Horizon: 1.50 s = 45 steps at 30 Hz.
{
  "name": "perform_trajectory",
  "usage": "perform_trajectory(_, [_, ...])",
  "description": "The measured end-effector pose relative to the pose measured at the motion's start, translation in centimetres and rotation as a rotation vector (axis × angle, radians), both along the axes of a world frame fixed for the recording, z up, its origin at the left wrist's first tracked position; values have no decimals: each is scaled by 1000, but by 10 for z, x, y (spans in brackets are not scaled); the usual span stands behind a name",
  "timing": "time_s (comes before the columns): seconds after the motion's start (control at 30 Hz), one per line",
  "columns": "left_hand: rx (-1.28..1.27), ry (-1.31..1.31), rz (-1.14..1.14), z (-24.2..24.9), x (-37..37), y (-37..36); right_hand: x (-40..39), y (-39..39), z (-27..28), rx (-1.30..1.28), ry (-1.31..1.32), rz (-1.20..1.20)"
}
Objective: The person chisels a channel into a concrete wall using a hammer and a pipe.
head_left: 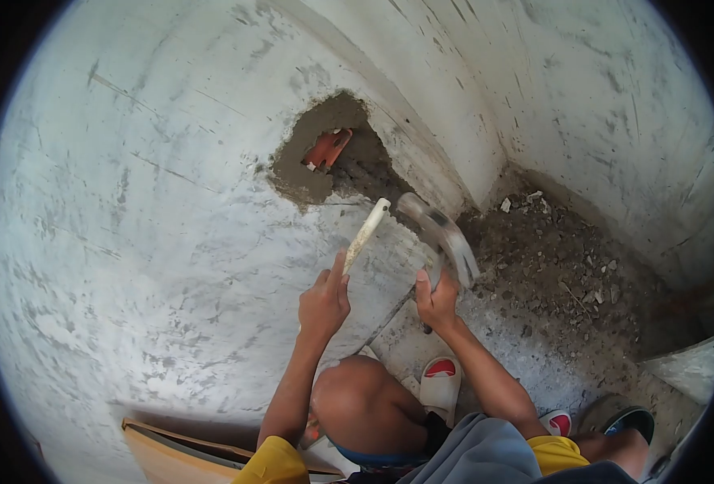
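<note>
My left hand (324,305) is closed around a narrow off-white bar (365,235) with a small round hole near its upper end; its lower part is hidden by my hand and wrist. My right hand (438,300) grips a claw hammer (445,235) just below the head, which is smeared by motion. The hammer head is just right of the bar's tip, with a small gap between them. Above both tools, a rough hole (308,173) in the wall surrounds an orange piece (327,150) with a jagged edge.
The scuffed pale wall (171,266) meets another wall (582,97) in a corner. Rubble (566,262) covers the floor there. A wooden-edged board (171,452) leans at lower left. My bent knee (365,403), slippers (440,389) and a dark round object (631,421) are at the bottom.
</note>
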State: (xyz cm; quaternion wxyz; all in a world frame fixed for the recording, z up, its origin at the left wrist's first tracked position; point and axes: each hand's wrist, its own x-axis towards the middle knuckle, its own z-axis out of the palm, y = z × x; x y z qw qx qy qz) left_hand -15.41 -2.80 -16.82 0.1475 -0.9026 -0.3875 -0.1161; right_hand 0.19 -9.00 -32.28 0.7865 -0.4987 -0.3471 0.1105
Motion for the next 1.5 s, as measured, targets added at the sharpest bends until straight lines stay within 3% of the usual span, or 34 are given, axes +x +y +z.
perform_trajectory(0.1, [-18, -11, -33, -5, -8, 9, -20, 3, -26, 74, 177, 142])
perform_trajectory(0.3, [-7, -3, -30, -6, -11, 11, -29, 13, -19, 205, 109, 8])
perform_trajectory(0.33, [-2, 4, -26, -5, -11, 11, -27, 18, -19, 200, 110, 4])
perform_trajectory(0.4, [-7, 7, -34, -8, -14, 10, -17, 23, -16, -157, -168, -48])
perform_trajectory(0.53, [-3, -19, -38, -6, -16, 20, -8, 10, -12, -9, -146, -96])
perform_trajectory(0.6, [-50, 2, 2, -7, -21, 18, -15, -1, -28, 35, 65, 202])
perform_trajectory(0.73, [-49, -17, -26, -13, -27, 30, -20, 7, -26, 217, 153, 257])
perform_trajectory(0.8, [-53, -24, -50, -17, -29, 32, -11, 20, -8, -102, -227, -28])
perform_trajectory(0.93, [-43, -72, -89, -18, -26, 39, -1, 18, -18, 24, -214, -30])
perform_trajectory(1.0, [-54, -56, -70, -20, -33, 35, -16, 4, -28, 48, -87, 83])
perform_trajectory(1.13, [-27, -45, -85, -17, -32, 41, -18, 11, -34, -21, -108, 163])
perform_trajectory(1.2, [5, -52, -142, -18, -31, 39, -5, 20, -27, -389, -116, 236])
perform_trajectory(1.23, [-43, -50, -96, -16, -29, 37, 0, 19, -19, -383, -118, 221])
perform_trajectory(1.3, [-90, -52, -34, -14, -26, 36, 3, 9, -2, -67, -108, -25])
perform_trajectory(1.5, [-61, -25, 7, -8, -15, 23, 4, -1, 4, -56, 12, 169])
